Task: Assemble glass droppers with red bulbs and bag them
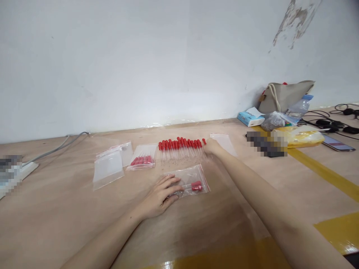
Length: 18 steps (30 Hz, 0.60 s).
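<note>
A row of glass droppers with red rubber bulbs (182, 144) lies across the middle of the table. My right hand (212, 147) is at the row's right end, fingers curled around the glass of one dropper (204, 141) whose red bulb sticks out beside them. My left hand (162, 195) lies with fingers spread on a clear zip bag (186, 173). Inside that bag are droppers with red bulbs (196, 185), their count unclear. Further left, another zip bag (144, 154) holds several droppers.
Flat zip bags (109, 168) lie at the left, and another bag (226, 144) lies beyond my right hand. To the right are a tissue pack (250, 117), a grey bag (286, 98), a yellow packet (304, 137), a phone (338, 143) and black cables. A power strip (28, 172) sits far left.
</note>
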Each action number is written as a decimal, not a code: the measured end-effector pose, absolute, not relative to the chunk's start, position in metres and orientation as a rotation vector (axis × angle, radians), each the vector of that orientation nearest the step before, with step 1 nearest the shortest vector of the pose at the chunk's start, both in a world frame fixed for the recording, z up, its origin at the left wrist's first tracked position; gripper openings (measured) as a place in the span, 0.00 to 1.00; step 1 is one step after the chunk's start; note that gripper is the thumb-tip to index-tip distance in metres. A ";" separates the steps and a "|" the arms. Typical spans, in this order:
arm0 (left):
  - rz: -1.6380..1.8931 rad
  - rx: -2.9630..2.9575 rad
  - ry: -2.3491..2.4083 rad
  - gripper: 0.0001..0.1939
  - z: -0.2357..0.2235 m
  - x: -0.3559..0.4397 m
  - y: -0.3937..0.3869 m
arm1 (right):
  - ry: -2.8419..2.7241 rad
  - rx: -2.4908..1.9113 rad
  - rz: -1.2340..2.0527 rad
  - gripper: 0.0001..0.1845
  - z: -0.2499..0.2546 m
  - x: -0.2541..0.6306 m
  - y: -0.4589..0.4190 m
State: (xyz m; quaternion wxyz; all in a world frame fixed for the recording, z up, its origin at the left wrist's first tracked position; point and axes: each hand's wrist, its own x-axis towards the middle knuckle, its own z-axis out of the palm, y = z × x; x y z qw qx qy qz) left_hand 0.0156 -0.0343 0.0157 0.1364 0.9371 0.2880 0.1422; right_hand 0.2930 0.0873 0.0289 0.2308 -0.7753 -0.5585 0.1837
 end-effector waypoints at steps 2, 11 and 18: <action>0.415 2.706 0.833 0.15 0.016 0.016 -0.035 | -1.518 -2.081 0.509 0.20 0.034 0.300 0.074; 0.401 2.679 0.842 0.17 0.016 0.015 -0.034 | -1.079 -1.334 1.031 0.40 0.010 0.304 -0.018; 0.432 2.639 0.832 0.11 0.020 0.016 -0.035 | -0.968 -1.189 0.963 0.37 -0.009 0.286 -0.026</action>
